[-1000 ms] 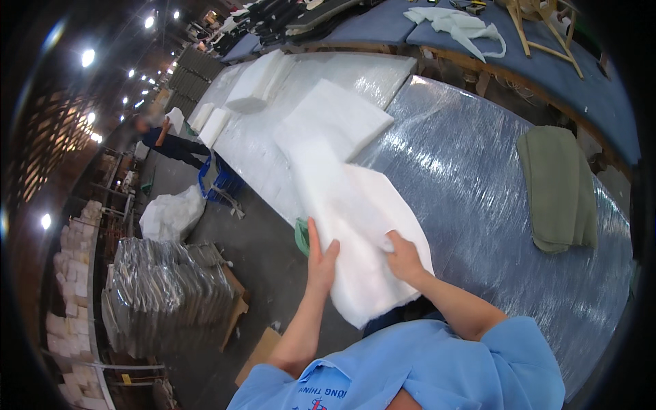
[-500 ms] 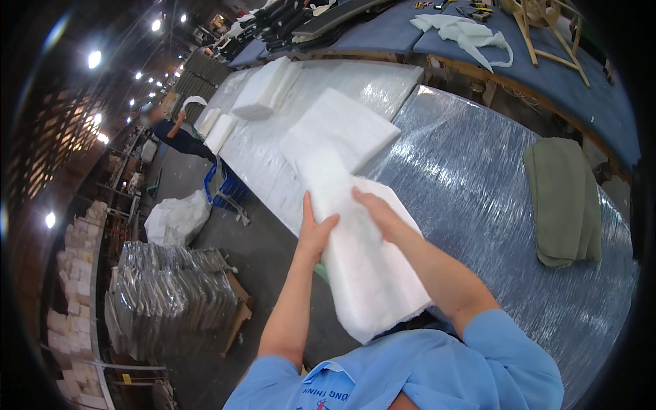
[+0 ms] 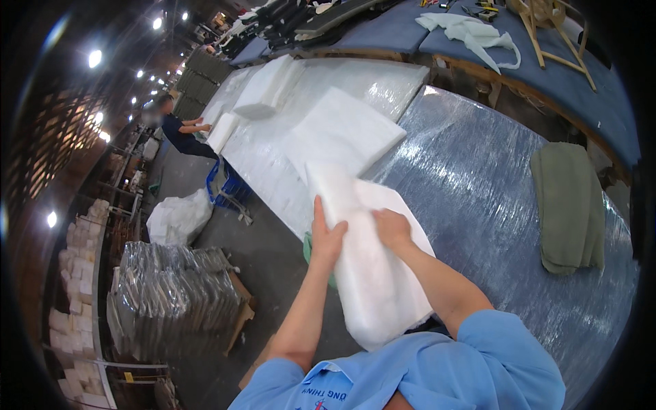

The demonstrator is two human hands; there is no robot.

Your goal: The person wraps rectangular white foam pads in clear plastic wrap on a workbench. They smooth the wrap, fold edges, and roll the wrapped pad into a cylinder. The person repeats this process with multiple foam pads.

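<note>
A plastic-wrapped stack (image 3: 174,301) and a white bundle (image 3: 179,217) sit on the floor (image 3: 263,256); a co-worker (image 3: 176,134) stands by the left edge of the plastic-covered surface (image 3: 468,160). Across that edge, nearest the person, white padding (image 3: 372,287) lies between the left hand (image 3: 326,240), fingers straight, thumb parted, and the right hand (image 3: 394,230), fingers curled, grip unclear. Folded green cloth (image 3: 568,205) rests near the surface's right edge.

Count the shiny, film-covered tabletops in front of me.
2: a whitish tabletop ahead to the left, beyond the white batting you're holding, and a blue tabletop on your right. Others may be hidden further back.
</note>
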